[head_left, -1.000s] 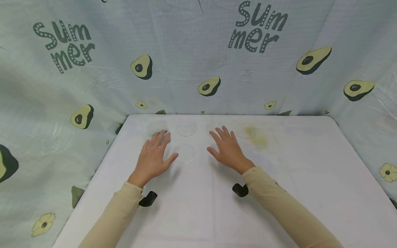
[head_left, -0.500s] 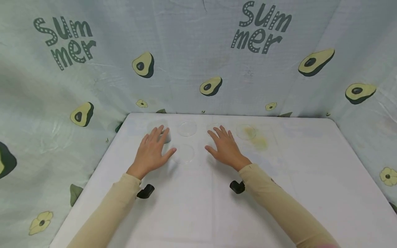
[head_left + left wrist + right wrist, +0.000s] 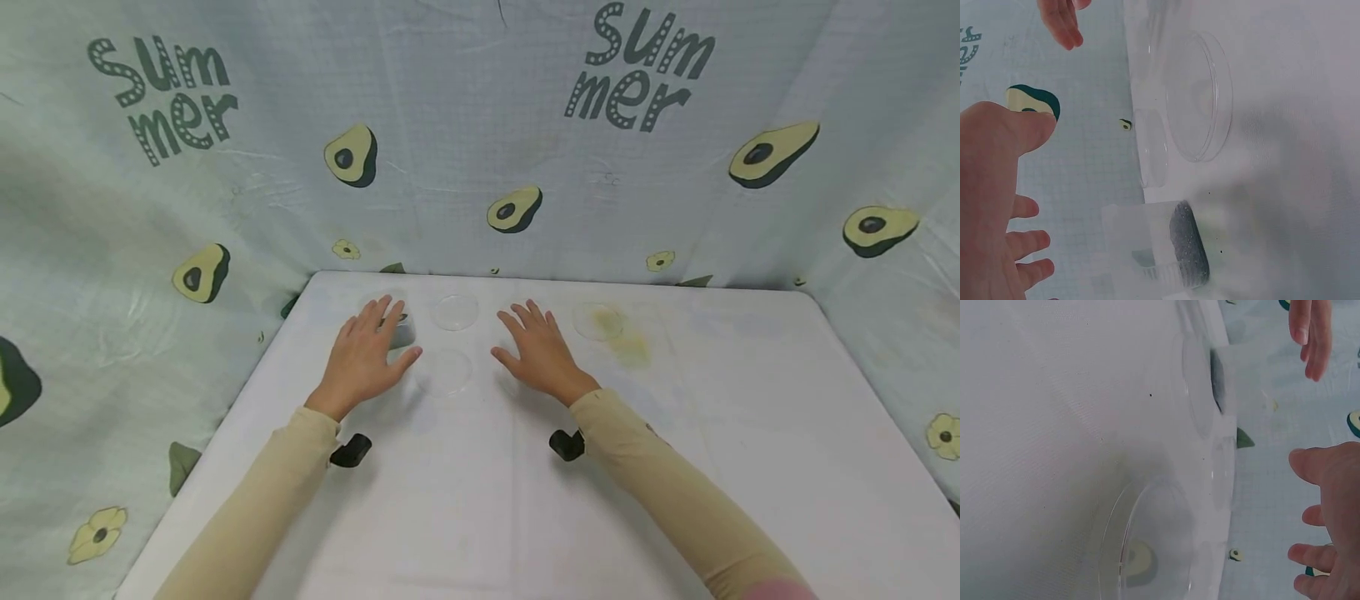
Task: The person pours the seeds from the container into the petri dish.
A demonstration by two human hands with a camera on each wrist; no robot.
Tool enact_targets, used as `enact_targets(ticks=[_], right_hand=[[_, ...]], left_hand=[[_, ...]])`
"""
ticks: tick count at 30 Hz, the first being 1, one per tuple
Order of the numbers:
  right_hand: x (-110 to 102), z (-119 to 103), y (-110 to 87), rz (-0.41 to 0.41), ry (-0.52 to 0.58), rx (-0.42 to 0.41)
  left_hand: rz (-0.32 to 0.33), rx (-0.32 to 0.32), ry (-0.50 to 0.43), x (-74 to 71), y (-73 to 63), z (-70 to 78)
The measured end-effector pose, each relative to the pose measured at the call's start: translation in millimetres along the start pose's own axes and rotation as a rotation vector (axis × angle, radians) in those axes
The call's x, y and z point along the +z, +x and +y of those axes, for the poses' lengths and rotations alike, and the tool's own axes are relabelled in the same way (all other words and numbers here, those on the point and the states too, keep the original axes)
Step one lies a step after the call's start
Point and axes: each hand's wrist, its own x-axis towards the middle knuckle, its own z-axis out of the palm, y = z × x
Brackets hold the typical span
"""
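Fingers (image 3: pixel 389 325) of the left hand (image 3: pixel 362 358) are slightly spread, with the thumb held well out to the side; the right hand (image 3: pixel 542 354) has the same loose spread, its thumb pointing inward. Both are raised over the white table (image 3: pixel 450 508), palms down, gripping nothing.

Just beyond the left fingertips stands a clear plastic container (image 3: pixel 1141 250) with a dark grey speckled layer at its base. Between the hands lie two round clear dishes, a far dish (image 3: pixel 455 312) and a near dish (image 3: pixel 447 372). Under the right hand is another clear dish (image 3: pixel 1163 528), perhaps a petri dish, though its faint rim makes that hard to tell. Right of that hand, an outer dish (image 3: pixel 597 321) overlaps a yellow stain (image 3: pixel 630 346).

Beige sleeves (image 3: pixel 262 500) cover both arms; an avocado-print cloth (image 3: pixel 435 150) hangs behind.
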Motion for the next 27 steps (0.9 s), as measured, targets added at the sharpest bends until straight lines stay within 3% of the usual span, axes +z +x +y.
enact_targets(ticks=[8, 20, 27], right_hand=[[0.2, 2.3, 10.5, 0.020, -0.017, -0.019], [6.6, 0.2, 24.8, -0.019, -0.012, -0.009], [10.7, -2.6, 30.1, -0.034, -0.014, -0.024]], left_hand=[[-0.003, -0.016, -0.003, 4.7, 1.5, -7.1], [0.042, -0.007, 0.014, 10.6, 6.2, -24.1], [0.026, -0.040, -0.068, 13.2, 10.0, -33.4]])
